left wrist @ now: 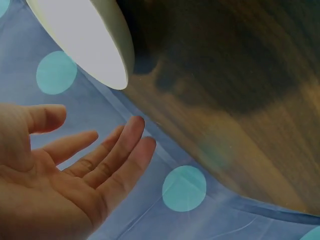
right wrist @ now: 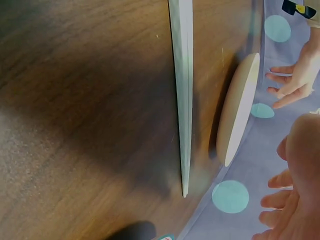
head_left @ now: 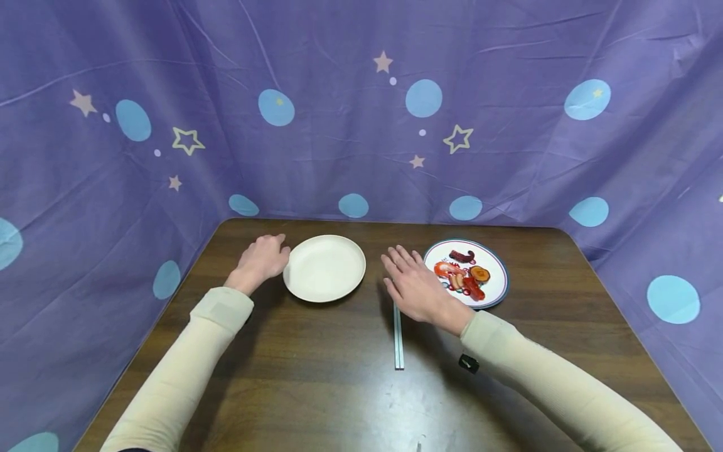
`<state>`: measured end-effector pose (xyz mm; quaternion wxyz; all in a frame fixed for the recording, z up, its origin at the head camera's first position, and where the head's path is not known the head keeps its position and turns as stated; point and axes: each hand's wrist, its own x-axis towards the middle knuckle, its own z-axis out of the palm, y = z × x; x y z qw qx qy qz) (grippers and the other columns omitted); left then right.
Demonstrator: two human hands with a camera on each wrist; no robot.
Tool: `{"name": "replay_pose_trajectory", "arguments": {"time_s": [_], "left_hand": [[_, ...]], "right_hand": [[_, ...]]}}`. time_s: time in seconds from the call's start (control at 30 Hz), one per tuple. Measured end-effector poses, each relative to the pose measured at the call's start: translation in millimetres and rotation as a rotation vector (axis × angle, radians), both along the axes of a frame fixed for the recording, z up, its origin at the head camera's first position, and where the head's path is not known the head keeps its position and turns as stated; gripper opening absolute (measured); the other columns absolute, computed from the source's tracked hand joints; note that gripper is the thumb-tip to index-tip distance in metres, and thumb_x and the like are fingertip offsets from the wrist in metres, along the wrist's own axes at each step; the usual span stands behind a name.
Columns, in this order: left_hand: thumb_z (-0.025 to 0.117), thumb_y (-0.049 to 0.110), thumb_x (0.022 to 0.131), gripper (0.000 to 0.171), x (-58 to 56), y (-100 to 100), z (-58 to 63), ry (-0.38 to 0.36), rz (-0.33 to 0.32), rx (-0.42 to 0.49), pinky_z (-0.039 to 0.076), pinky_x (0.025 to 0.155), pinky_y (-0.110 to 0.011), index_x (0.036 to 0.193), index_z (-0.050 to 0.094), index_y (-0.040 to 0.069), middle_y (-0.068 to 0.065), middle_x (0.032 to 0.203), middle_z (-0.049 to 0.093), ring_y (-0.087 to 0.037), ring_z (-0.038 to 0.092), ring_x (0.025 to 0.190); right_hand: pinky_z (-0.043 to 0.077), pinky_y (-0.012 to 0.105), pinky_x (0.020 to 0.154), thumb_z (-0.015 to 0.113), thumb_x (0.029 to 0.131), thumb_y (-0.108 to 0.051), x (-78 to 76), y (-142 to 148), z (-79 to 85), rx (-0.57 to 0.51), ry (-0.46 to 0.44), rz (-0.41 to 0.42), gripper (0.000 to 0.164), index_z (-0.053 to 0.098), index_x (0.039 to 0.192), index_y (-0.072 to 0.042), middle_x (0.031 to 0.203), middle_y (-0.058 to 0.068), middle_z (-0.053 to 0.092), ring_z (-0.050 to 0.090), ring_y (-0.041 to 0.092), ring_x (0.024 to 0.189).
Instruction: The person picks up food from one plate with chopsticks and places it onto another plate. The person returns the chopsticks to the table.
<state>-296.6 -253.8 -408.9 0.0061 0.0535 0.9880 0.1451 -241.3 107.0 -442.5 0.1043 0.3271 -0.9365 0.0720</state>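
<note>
In the head view a plain cream plate (head_left: pixel 324 269) lies on the table, and my left hand (head_left: pixel 261 258) is at its left rim, fingers relaxed and holding nothing. The left wrist view shows that palm and its spread fingers (left wrist: pixel 117 167) beside the plate (left wrist: pixel 85 37). My right hand (head_left: pixel 417 285) hovers with straight fingers over the far end of a pair of pale chopsticks (head_left: pixel 398 342). Partly behind this hand is a white plate with a blue rim (head_left: pixel 497 285), bearing a shrimp (head_left: pixel 447 269), a round brown slice (head_left: pixel 480 274) and a dark curled piece (head_left: pixel 463 256).
The brown wooden table (head_left: pixel 316 376) backs onto a purple curtain (head_left: pixel 339 163) with stars and blue dots, which also hangs at both sides. A small black device (head_left: pixel 468 363) sits under the right sleeve (head_left: pixel 542 370).
</note>
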Motion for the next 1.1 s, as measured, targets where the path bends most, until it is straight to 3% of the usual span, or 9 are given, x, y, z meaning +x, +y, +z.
{"name": "replay_pose_trajectory", "arguments": {"time_s": [0.27, 0.47, 0.53, 0.6, 0.67, 0.73, 0.87, 1.1], "left_hand": [[0.048, 0.017, 0.103, 0.059, -0.3, -1.3, -7.0, -0.061, -0.013, 0.026, 0.051, 0.101, -0.071, 0.156, 0.043, -0.007, -0.035, 0.151, 0.047, -0.06, 0.051, 0.129], [0.051, 0.014, 0.1, 0.06, -3.1, -6.9, -10.6, -0.078, -0.015, 0.063, 0.046, 0.111, -0.066, 0.154, 0.044, -0.01, -0.034, 0.15, 0.048, -0.056, 0.048, 0.134], [0.051, 0.014, 0.1, 0.06, -4.1, -9.5, -11.7, -0.1, -0.018, 0.084, 0.053, 0.104, -0.061, 0.154, 0.043, -0.011, -0.034, 0.136, 0.06, -0.052, 0.06, 0.123], [0.051, 0.015, 0.099, 0.062, -5.4, -12.2, -12.8, -0.133, -0.011, 0.108, 0.061, 0.09, -0.053, 0.155, 0.041, -0.01, -0.029, 0.112, 0.071, -0.046, 0.07, 0.104], [0.051, 0.015, 0.1, 0.063, -7.0, -14.1, -14.7, -0.178, 0.002, 0.145, 0.064, 0.074, -0.046, 0.157, 0.038, -0.009, -0.022, 0.087, 0.072, -0.039, 0.073, 0.081], [0.051, 0.014, 0.101, 0.064, -8.8, -15.4, -16.4, -0.223, 0.02, 0.187, 0.064, 0.061, -0.04, 0.159, 0.036, -0.008, -0.017, 0.074, 0.069, -0.033, 0.071, 0.067], [0.054, 0.013, 0.103, 0.063, -12.6, -16.0, -20.6, -0.272, 0.043, 0.251, 0.066, 0.057, -0.037, 0.16, 0.035, -0.007, -0.02, 0.083, 0.069, -0.028, 0.072, 0.068], [0.057, 0.007, 0.103, 0.064, -16.7, -16.5, -25.0, -0.323, 0.046, 0.34, 0.067, 0.055, -0.039, 0.16, 0.033, -0.007, -0.03, 0.104, 0.069, -0.032, 0.075, 0.071]], "right_hand": [[0.029, 0.064, 0.125, 0.05, 0.11, -0.029, 9.8, 0.2, -2.0, 0.047, -0.034, 0.012, 0.054, 0.048, 0.156, -0.001, 0.157, 0.021, 0.048, 0.037, 0.041, 0.15], [0.047, 0.063, 0.112, 0.064, 0.101, -0.02, 17.5, 3.2, -4.2, 0.059, -0.013, 0.069, 0.049, 0.057, 0.146, -0.001, 0.147, 0.024, 0.056, 0.058, 0.041, 0.13], [0.055, 0.058, 0.104, 0.067, 0.098, -0.017, 19.7, 4.1, -4.8, 0.066, 0.004, 0.096, 0.045, 0.062, 0.14, -0.001, 0.14, 0.022, 0.061, 0.063, 0.039, 0.122], [0.06, 0.054, 0.093, 0.068, 0.095, -0.015, 22.0, 5.3, -4.8, 0.074, 0.015, 0.128, 0.039, 0.065, 0.133, -0.002, 0.13, 0.018, 0.064, 0.065, 0.035, 0.112], [0.062, 0.051, 0.084, 0.07, 0.094, -0.013, 24.1, 6.9, -5.0, 0.078, 0.008, 0.163, 0.035, 0.068, 0.126, -0.003, 0.12, 0.015, 0.065, 0.066, 0.033, 0.104], [0.061, 0.049, 0.076, 0.072, 0.091, -0.011, 25.9, 8.9, -5.2, 0.085, -0.013, 0.199, 0.031, 0.07, 0.122, -0.004, 0.113, 0.013, 0.063, 0.066, 0.031, 0.096], [0.06, 0.045, 0.065, 0.073, 0.086, -0.002, 28.1, 12.3, -6.5, 0.122, -0.054, 0.262, 0.029, 0.071, 0.115, -0.006, 0.105, 0.009, 0.059, 0.064, 0.028, 0.088], [0.062, 0.044, 0.067, 0.075, 0.084, 0.001, 31.1, 13.5, -8.3, 0.159, -0.129, 0.317, 0.036, 0.071, 0.119, -0.007, 0.109, 0.008, 0.058, 0.065, 0.026, 0.09]]}}
